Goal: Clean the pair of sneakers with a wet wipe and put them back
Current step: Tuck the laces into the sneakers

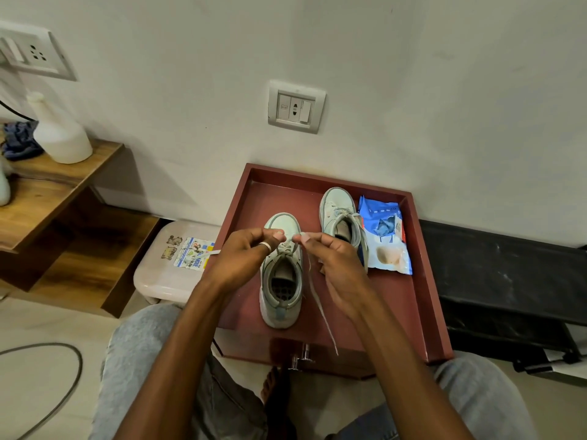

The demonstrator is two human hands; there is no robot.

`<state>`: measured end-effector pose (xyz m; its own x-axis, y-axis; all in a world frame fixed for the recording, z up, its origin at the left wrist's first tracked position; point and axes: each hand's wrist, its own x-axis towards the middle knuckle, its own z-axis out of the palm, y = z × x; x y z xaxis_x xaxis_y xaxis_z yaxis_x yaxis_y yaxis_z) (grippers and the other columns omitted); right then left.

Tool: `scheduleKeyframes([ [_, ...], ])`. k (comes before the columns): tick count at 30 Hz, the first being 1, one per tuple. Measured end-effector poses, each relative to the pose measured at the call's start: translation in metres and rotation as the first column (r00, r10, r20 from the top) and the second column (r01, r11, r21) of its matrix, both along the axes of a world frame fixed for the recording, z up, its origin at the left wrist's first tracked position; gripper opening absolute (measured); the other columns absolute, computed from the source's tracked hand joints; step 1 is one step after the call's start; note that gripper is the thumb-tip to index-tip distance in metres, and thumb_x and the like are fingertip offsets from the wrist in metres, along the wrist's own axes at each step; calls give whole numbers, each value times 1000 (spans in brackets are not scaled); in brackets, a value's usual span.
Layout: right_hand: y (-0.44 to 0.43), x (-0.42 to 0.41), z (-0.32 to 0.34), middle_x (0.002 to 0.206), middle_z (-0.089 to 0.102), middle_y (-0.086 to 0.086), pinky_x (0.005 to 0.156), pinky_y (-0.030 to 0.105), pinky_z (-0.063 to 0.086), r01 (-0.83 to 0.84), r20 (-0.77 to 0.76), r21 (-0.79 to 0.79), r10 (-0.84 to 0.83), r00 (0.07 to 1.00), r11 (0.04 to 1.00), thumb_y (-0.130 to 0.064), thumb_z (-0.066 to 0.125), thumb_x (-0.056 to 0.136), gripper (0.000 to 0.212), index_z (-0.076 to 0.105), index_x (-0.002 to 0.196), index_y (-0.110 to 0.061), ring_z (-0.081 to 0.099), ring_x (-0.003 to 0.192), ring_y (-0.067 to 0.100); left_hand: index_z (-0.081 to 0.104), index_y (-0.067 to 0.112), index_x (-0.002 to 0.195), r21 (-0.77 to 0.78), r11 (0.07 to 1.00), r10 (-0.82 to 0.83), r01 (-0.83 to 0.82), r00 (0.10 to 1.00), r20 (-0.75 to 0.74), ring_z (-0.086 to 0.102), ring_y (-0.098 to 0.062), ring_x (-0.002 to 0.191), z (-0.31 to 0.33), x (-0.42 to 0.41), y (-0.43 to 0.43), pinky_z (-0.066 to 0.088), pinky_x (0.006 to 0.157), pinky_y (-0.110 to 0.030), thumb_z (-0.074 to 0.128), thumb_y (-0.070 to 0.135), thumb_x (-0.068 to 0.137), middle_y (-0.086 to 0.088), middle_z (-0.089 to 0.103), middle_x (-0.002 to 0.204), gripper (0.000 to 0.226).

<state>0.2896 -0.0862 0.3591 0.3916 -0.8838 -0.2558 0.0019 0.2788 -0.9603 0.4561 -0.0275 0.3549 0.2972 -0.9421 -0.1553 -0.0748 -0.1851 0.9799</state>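
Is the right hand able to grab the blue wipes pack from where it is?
Probably yes. The wipes pack lies in the tray just past the right hand, with nothing over it. But that hand pinches a lace, so it would have to let go first.

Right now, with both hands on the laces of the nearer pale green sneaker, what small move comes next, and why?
Probably draw the two lace ends apart to snug them. The left hand and right hand each pinch a pale lace end above the nearer pale green fabric sneaker in the dark red tray, and one end trails slack towards the tray's front edge.
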Motion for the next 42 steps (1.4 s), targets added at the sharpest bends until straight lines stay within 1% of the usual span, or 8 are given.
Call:
scheduleKeyframes([
  [3, -1, 7, 1, 85, 75, -3, 60, 9, 46, 21, 23, -22, -20, 1000, 1000, -12, 67, 92, 22, 71, 111, -3, 65, 66, -2, 76, 9, 114, -49, 999, 14, -17, 998, -60, 71, 5, 95, 0, -4, -2, 51, 77, -7, 66, 11, 98, 2, 78, 107, 19],
  [6, -3, 11, 0, 102, 76, 0, 75, 13, 51, 20, -43, -86, -24, 999, 996, -15, 72, 89, 23, 73, 112, -11, 71, 93, 6, 75, 10, 116, -91, 994, 54, -58, 997, -46, 70, 9, 92, 1, -5, -3, 51, 76, -6, 68, 6, 96, 11, 76, 102, 22],
  [14, -6, 15, -4, 96, 77, -3, 75, 11, 50, 74, -59, -144, -83, 995, 987, -19, 74, 87, 21, 75, 107, -10, 71, 93, 6, 80, 18, 87, -129, 964, 233, -232, 972, -7, 75, -2, 82, 0, -11, -7, 56, 72, -12, 80, 21, 86, 6, 79, 82, 3],
  [20, -12, 15, -11, 109, 75, 2, 90, 21, 53, 67, -24, -114, -70, 997, 991, -6, 71, 88, 30, 70, 118, -7, 69, 104, 11, 72, 9, 121, -163, 985, 63, -61, 998, 4, 70, 11, 92, 8, -11, -6, 52, 77, -7, 69, 3, 93, 8, 74, 104, 29],
  [27, -10, 17, -10, 104, 75, 4, 79, 16, 52, 107, 6, -131, -107, 994, 986, -10, 73, 86, 30, 70, 116, -7, 71, 96, 11, 75, 10, 120, -161, 964, 216, -211, 976, 17, 73, 0, 97, -6, -12, -10, 59, 89, -21, 76, 11, 89, 1, 77, 111, 30],
  [33, -10, 19, -11, 107, 74, 7, 67, 10, 47, 88, -24, -169, -93, 995, 982, -2, 67, 90, 31, 67, 121, -6, 65, 76, -4, 71, 14, 126, -172, 979, 135, -109, 980, 145, 69, 6, 100, -9, -13, -12, 58, 92, -21, 72, 2, 91, 4, 74, 117, 37],
  [38, -10, 19, -12, 91, 76, 6, 58, 15, 46, 143, -60, -163, -155, 986, 976, -15, 77, 84, 24, 65, 106, -16, 66, 70, 3, 66, 22, 105, -170, 976, 158, -136, 980, 122, 75, -10, 93, -15, -11, -13, 61, 83, -33, 77, 7, 88, -1, 78, 98, 26],
  [42, -7, 17, -6, 86, 76, 2, 58, 11, 46, 86, -51, -135, -93, 994, 987, -9, 70, 89, 18, 69, 107, -7, 66, 68, -2, 78, 16, 105, -214, 975, 117, -68, 967, 226, 74, -4, 91, -16, -10, -13, 61, 84, -28, 76, 3, 88, 4, 78, 98, 21],
])
